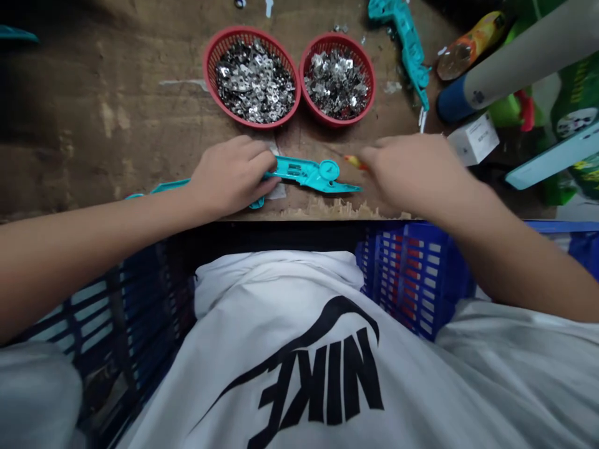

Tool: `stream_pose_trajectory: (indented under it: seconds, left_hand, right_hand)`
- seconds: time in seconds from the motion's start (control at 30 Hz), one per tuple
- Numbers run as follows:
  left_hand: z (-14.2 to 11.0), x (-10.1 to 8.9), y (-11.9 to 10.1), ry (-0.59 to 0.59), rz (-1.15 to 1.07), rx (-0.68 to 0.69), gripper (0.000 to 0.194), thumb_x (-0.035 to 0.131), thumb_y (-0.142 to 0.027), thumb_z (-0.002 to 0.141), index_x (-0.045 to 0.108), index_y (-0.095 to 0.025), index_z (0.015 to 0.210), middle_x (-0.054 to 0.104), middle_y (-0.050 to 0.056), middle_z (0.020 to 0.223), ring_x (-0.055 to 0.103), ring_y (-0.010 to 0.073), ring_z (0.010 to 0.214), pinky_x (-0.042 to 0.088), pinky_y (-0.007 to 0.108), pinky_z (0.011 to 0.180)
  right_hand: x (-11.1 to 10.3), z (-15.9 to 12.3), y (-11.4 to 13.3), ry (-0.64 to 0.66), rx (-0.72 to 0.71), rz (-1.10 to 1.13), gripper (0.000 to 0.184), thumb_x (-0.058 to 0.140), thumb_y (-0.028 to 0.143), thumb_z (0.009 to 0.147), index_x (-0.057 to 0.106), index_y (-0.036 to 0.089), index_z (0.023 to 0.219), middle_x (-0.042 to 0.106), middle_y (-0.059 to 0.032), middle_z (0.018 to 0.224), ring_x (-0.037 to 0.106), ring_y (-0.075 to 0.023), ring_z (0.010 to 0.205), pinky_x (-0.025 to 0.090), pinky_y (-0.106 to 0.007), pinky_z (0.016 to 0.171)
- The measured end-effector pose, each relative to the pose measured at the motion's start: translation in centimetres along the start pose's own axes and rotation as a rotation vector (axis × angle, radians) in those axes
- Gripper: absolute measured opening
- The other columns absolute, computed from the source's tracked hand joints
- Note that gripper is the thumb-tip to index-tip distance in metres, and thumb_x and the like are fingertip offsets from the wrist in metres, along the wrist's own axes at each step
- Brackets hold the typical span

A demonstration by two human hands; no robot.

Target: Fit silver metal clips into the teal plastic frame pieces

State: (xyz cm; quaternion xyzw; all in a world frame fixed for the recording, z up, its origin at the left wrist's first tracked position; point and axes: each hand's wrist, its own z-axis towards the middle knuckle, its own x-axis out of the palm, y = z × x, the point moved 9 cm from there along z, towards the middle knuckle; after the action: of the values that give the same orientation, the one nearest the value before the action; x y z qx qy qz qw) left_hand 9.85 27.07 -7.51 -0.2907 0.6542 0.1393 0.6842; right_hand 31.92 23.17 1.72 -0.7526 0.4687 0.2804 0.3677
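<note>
Near the table's front edge, my left hand (236,174) is closed on a long turquoise plastic part (299,169). The part lies roughly level, with a round disc and a pointed tip towards the right; my fingers cover its middle. To the right, my right hand (412,174) is closed round a screwdriver (354,162) with a yellow and red handle. Its thin shaft points left, above the part's tip and apart from it. Most of the handle is hidden in my palm.
Two red baskets (213,93) (369,93) of small metal pieces stand behind the hands. Another turquoise part (409,47) lies at the back right, near a bottle (468,50), a grey-blue tube (496,68) and a small white box (475,138). Blue crates (412,268) stand below the table edge.
</note>
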Motion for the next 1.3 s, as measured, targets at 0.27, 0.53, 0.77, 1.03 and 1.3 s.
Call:
stream_pose_trajectory:
  seconds: [0.27,0.53,0.77,1.03,1.3]
  left_hand:
    - [-0.6,0.7,0.6,-0.102,-0.091,-0.031,0.052,0.04,-0.051,0.128,0.073,-0.025,0.158,0.073,0.015,0.166,0.074,0.0328,0.137,0.068,0.058,0.106]
    - [-0.6,0.9,0.6,-0.128,-0.138,0.018,0.046,0.055,-0.045,0.124,0.079,-0.035,0.161,0.083,0.013,0.159,0.081,0.0387,0.138,0.072,0.061,0.105]
    - [0.0,0.3,-0.5,0.017,-0.099,0.002,0.056,0.041,-0.048,0.13,0.079,-0.028,0.166,0.081,0.01,0.17,0.076,0.0376,0.14,0.068,0.058,0.107]
    - [0.7,0.2,-1.1,0.107,0.036,0.089,0.057,0.034,-0.037,0.127,0.078,-0.023,0.161,0.079,0.012,0.174,0.077,0.0358,0.14,0.067,0.055,0.099]
    - [0.8,0.5,-1.3,0.191,0.116,0.042,0.067,0.024,-0.038,0.131,0.076,-0.018,0.168,0.08,0.012,0.174,0.072,0.041,0.143,0.06,0.058,0.091]
  right_hand:
    - [1.9,2.6,6.2,-0.155,-0.25,0.134,0.056,0.044,0.023,0.124,0.077,0.018,0.169,0.085,-0.0233,0.138,0.076,-0.0369,0.11,0.037,-0.042,0.081]
    - [2.3,2.6,5.3,-0.192,-0.251,0.182,0.053,0.043,0.027,0.123,0.079,0.018,0.16,0.085,-0.0227,0.14,0.074,-0.0361,0.112,0.035,-0.041,0.08]
    - [2.2,2.6,5.6,-0.111,-0.212,0.145,0.058,0.041,0.027,0.122,0.077,0.019,0.167,0.086,-0.0222,0.143,0.078,-0.0379,0.114,0.045,-0.043,0.082]
    - [2.2,2.1,6.6,-0.085,-0.208,0.216,0.059,0.037,0.018,0.122,0.078,0.018,0.164,0.084,-0.0249,0.148,0.077,-0.0423,0.127,0.054,-0.047,0.092]
    - [2.3,2.3,8.0,-0.052,-0.243,0.062,0.061,0.029,0.007,0.119,0.079,0.004,0.154,0.082,-0.0306,0.145,0.079,-0.0437,0.131,0.053,-0.047,0.094]
